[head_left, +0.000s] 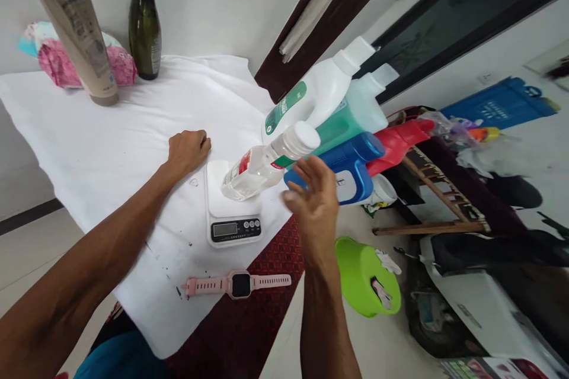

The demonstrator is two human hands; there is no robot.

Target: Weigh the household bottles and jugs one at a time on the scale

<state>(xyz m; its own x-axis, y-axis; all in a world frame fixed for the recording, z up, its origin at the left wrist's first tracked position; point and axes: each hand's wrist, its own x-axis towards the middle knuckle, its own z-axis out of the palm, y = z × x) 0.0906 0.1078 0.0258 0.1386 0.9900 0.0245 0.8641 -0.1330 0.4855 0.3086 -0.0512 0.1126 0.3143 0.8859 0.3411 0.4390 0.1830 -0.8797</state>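
A clear bottle (251,173) with a white cap and a red and green label stands on the white digital kitchen scale (213,210). Just to its right is my right hand (315,195), fingers curved and apart, with nothing held. Whether its fingertips touch the bottle I cannot tell. My left hand (189,151) rests on the white cloth (133,148) left of the scale, its fingers curled in and no object showing in them. Below the scale lies a pink smartwatch (240,284). The scale's display is too small to read.
Behind the bottle stand a white jug (320,86), a green bottle (360,109), a blue bottle (355,157) and a red bottle (395,142). A beige tube (82,35), a dark pump bottle (145,29) and a pink pack (56,62) are at the back left. A green tub (351,266) stands on the floor.
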